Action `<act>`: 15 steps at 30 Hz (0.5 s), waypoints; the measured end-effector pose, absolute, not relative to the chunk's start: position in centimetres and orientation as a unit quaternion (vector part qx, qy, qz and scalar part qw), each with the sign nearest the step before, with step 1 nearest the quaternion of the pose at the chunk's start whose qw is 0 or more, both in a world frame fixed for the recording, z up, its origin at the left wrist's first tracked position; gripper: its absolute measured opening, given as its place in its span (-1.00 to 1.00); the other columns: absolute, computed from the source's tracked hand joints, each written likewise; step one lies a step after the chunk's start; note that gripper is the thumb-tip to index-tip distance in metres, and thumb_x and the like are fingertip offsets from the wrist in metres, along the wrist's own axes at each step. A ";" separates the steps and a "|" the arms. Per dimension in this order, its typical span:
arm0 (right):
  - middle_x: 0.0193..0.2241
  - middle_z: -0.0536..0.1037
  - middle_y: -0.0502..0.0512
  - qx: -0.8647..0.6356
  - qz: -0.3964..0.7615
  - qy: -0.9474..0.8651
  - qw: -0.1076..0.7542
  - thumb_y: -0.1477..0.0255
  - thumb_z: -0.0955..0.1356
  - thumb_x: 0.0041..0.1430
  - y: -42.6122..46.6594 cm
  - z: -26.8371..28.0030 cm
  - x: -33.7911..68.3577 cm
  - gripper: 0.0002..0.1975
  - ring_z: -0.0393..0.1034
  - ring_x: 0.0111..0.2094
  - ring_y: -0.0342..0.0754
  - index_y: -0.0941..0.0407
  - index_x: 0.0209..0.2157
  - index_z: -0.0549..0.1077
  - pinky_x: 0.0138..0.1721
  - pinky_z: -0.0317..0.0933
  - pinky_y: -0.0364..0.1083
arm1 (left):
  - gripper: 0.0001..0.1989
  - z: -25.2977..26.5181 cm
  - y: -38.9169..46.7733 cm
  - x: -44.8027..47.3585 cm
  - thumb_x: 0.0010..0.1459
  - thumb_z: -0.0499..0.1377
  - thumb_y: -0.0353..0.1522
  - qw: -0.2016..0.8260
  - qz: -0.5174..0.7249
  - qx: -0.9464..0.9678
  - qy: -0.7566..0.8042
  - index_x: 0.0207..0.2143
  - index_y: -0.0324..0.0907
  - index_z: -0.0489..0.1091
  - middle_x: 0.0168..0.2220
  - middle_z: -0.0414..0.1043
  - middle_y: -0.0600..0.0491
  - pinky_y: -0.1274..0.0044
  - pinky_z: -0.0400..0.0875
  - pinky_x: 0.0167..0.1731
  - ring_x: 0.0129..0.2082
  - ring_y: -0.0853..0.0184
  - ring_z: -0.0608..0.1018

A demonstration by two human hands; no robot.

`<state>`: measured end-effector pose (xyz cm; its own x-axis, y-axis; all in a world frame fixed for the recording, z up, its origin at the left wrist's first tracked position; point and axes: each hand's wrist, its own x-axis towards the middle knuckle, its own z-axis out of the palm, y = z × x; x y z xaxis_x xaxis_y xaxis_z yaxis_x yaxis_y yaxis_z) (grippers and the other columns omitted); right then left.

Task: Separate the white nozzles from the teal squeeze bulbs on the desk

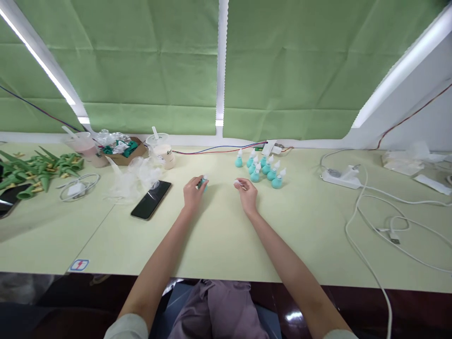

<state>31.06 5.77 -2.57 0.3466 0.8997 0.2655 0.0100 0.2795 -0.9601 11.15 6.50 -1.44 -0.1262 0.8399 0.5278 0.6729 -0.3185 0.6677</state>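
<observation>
My left hand point(193, 192) is closed around a small teal bottle point(205, 188), mostly hidden by the fingers, with a whitish top showing. Across a short gap, my right hand point(248, 194) pinches a small white piece point(237, 184) between thumb and fingertips; it may be a cap, but its shape is too small to be sure. Just beyond the right hand stands a loose group of several teal round-bellied bottles point(277, 182) with white pointed tips, all upright. Both hands are just above the pale table point(219, 240), apart from each other.
Left of my hands lie a black phone point(151, 200), crumpled clear plastic bags point(132, 181), a drink cup point(165, 155) and a cardboard box point(132, 153) with green pieces. Green plastic parts point(44, 172) heap at far left. A power strip point(341, 178) and white cables point(356, 212) spread rightward.
</observation>
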 end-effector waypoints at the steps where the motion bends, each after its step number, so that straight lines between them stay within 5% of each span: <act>1: -0.26 0.53 0.14 -0.486 0.361 -0.442 0.662 0.24 0.37 -0.03 6.1 -2.8 31.2 -0.65 0.45 -0.30 -0.05 0.15 -0.23 0.47 -0.19 0.35 -0.02 | -0.66 -1.4 7.0 10.8 0.11 0.10 -0.15 0.112 0.514 0.624 0.578 -0.18 -0.18 0.44 -0.26 0.49 0.00 0.55 0.38 -0.27 -0.32 0.36 0.51; 5: -0.19 0.51 0.16 -0.467 0.416 -0.431 0.651 0.19 0.36 -0.02 6.9 -3.3 31.2 -0.58 0.47 -0.32 -0.07 0.15 -0.16 0.46 -0.15 0.33 -0.03 | -0.72 -0.8 9.8 10.1 0.07 0.14 -0.21 0.181 0.575 0.553 0.575 -0.21 -0.18 0.40 -0.29 0.49 0.02 0.53 0.40 -0.27 -0.29 0.34 0.52; 10: -0.28 0.56 0.13 -0.489 0.416 -0.492 0.587 0.19 0.38 -0.07 6.9 -3.3 30.8 -0.67 0.44 -0.31 -0.04 0.13 -0.32 0.51 -0.22 0.31 -0.07 | -0.80 -0.6 14.4 9.7 0.05 0.14 -0.35 0.199 0.581 0.559 0.557 -0.23 -0.18 0.32 -0.32 0.46 0.02 0.53 0.35 -0.23 -0.31 0.37 0.50; 15: -0.33 0.57 0.12 -0.476 0.411 -0.529 0.569 0.21 0.38 -0.07 6.8 -3.3 30.7 -0.70 0.43 -0.34 -0.05 0.13 -0.35 0.51 -0.27 0.29 -0.08 | -0.68 -2.2 16.7 9.5 0.07 0.06 -0.42 0.199 0.576 0.556 0.565 -0.07 -0.16 0.20 -0.27 0.41 0.01 0.52 0.32 -0.22 -0.28 0.39 0.47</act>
